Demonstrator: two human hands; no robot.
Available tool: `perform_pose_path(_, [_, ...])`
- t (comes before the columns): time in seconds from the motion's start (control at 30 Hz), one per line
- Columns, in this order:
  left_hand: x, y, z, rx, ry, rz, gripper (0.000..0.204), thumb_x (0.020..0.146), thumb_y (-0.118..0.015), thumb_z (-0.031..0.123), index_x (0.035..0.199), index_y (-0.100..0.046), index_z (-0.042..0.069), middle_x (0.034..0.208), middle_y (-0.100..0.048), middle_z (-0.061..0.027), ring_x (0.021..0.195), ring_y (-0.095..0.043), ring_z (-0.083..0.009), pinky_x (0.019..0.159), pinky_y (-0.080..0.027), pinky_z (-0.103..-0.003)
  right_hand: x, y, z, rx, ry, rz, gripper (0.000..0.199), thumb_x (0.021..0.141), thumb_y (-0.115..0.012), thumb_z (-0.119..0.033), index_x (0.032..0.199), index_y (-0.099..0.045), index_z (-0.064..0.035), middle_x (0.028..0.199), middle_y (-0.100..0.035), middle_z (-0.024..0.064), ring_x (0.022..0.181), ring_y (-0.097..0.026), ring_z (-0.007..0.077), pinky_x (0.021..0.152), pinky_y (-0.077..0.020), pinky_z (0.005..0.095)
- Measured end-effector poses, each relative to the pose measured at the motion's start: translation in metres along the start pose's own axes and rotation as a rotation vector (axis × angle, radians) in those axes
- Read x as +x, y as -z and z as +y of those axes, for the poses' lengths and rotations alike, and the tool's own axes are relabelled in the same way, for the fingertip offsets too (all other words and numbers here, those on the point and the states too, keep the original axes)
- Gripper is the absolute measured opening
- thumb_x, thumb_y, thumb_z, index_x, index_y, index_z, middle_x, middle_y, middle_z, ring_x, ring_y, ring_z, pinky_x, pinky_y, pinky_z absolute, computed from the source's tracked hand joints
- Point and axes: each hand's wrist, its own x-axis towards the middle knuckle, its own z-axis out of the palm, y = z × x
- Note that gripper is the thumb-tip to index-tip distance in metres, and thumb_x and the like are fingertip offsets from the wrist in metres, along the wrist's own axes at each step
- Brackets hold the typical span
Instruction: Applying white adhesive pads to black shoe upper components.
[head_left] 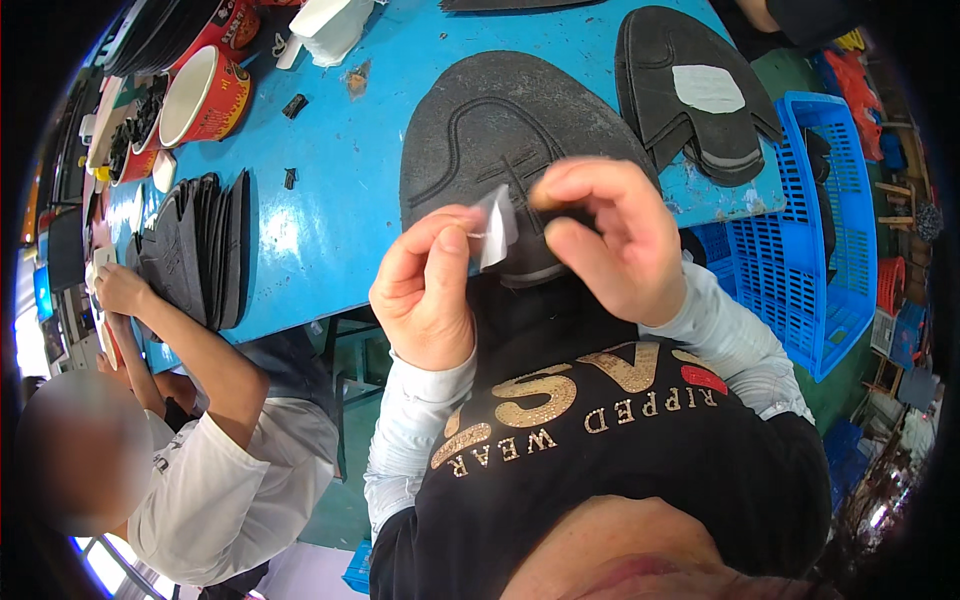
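My left hand (pixel 432 285) is closed, with thumb and forefinger pinching a small translucent white slip (pixel 496 230) that looks like thin film or paper. To its right, my right hand (pixel 620 235) is raised with thumb and forefinger curved and apart; its fingertips are a little blurred, and I see nothing gripped between them. Below both hands, a large rounded black panel (pixel 480 110) with raised curved lines lies at the table's near edge, its lower part partly hidden by my hands.
On the blue table (pixel 320 200) are a stack of black panels (pixel 735 140) with a white patch, more upright black panels (pixel 215 250), red paper tubs (pixel 205 95) and small black scraps (pixel 293 106). A blue crate (pixel 800 290) stands at right. A co-worker (pixel 220 480) sits at left.
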Motion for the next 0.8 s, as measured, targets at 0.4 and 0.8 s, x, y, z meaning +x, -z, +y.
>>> perform_pose_path(0.4, [0.008, 0.037, 0.015, 0.071, 0.031, 0.184, 0.011, 0.096, -0.052, 0.007, 0.098, -0.059, -0.002, 0.097, -0.064, -0.0132, 0.065, -0.058, -0.0117, 0.062, -0.046, -0.022, 0.004, 0.014, -0.058, -1.062, 0.896, -0.488, 0.022, 0.072, -0.077, -0.019, 0.092, -0.068, -0.0131, 0.101, -0.063, 0.0073, 0.108, -0.056, 0.0294, 0.094, -0.0398, 0.0436])
perform_pose_path(0.8, [0.011, 0.045, 0.016, 0.884, -0.616, 0.227, 0.049, 0.077, -0.044, -0.012, 0.124, -0.050, -0.002, 0.115, -0.059, -0.0149, 0.088, -0.052, -0.0182, 0.073, -0.041, -0.026, 0.026, 0.011, 0.005, -0.747, 0.015, 0.174, 0.018, 0.086, -0.068, -0.018, 0.088, -0.061, -0.0027, 0.070, -0.064, 0.0077, 0.060, -0.061, 0.0110, 0.054, -0.0460, 0.0269])
